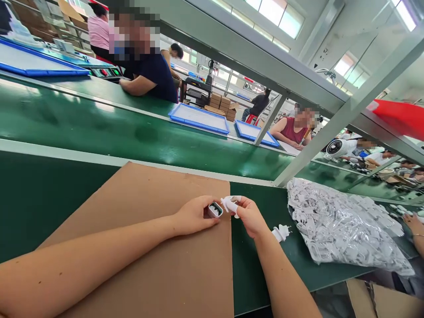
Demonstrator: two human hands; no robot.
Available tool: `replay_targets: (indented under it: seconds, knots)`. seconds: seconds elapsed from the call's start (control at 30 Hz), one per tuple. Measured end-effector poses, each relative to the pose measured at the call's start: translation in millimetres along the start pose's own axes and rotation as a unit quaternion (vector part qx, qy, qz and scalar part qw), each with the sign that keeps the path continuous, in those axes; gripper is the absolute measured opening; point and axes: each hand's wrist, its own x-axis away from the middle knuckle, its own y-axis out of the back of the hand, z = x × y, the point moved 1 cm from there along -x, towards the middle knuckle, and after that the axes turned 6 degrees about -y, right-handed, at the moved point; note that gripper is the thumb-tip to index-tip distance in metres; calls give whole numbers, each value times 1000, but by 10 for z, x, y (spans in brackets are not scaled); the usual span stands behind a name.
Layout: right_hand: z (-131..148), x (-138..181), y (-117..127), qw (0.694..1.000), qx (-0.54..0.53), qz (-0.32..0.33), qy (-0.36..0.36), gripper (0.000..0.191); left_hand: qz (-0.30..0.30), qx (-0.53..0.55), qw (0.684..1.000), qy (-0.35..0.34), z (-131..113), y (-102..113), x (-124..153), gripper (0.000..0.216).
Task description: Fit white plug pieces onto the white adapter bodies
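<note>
My left hand (194,215) is closed on a small white charger housing (215,209) whose open end shows a dark inside. My right hand (249,215) pinches a white plug piece (229,204) right next to that housing, the two parts almost touching. Both hands rest over the right edge of a brown cardboard sheet (142,221) on the green table. Another white plug part (281,232) lies on the table just right of my right wrist.
A clear plastic bag full of white plug parts (341,225) lies to the right. A green conveyor belt (99,128) runs beyond, with blue trays (198,118) on its far side. Other people sit across it. A grey metal frame post (331,128) slants overhead.
</note>
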Motion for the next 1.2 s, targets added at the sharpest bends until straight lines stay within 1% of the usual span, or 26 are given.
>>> replay_targets:
  seconds: [0.07,0.13,0.17,0.23,0.27,0.33,0.4,0.47,0.53,0.6,0.67,0.73,0.83,0.9,1.1,1.2]
  knots:
    - [-21,-4,-15,1000,5,8,-2,36,-8,-9,999,-34,-12,-10,12,55]
    - [-47,-16,-15,1000,-3,28,-4,35,-39,-15,999,-33,-15,-20,21,70]
    - [-56,-22,-12,999,-10,39,-4,34,-55,-17,998,-22,-12,-22,23,74]
    - [-59,-29,-4,998,-21,55,-3,33,-70,-17,997,1,-6,-22,19,67]
    - [-52,-27,0,998,-21,55,0,33,-62,-14,998,-1,-6,-19,14,59]
    - [-23,-11,8,999,-5,39,7,35,-25,8,999,-30,-12,-8,2,43]
    - [11,18,14,999,35,2,21,37,12,59,997,-58,-14,6,-10,45]
    - [39,57,8,992,95,-38,71,32,19,98,994,-51,-1,19,-23,47]
    - [52,102,-17,973,160,-58,159,23,1,92,995,-29,22,28,-38,41]
    - [43,143,-61,944,221,-51,240,16,-16,64,998,-16,40,31,-51,35]
    - [19,169,-109,914,289,-42,282,16,-21,59,998,-20,44,30,-60,35]
    - [-2,181,-151,879,367,-42,301,17,-18,66,997,-31,40,29,-62,33]
    - [4,178,-191,824,470,-58,311,17,-11,69,997,-38,42,26,-62,33]
    - [37,165,-207,801,511,-70,304,19,-13,68,997,-34,60,21,-67,34]
    - [183,90,-255,763,595,-76,241,22,-13,67,997,-28,112,0,-90,35]
    - [214,78,-257,747,613,-64,250,24,-15,65,997,-33,101,-3,-89,34]
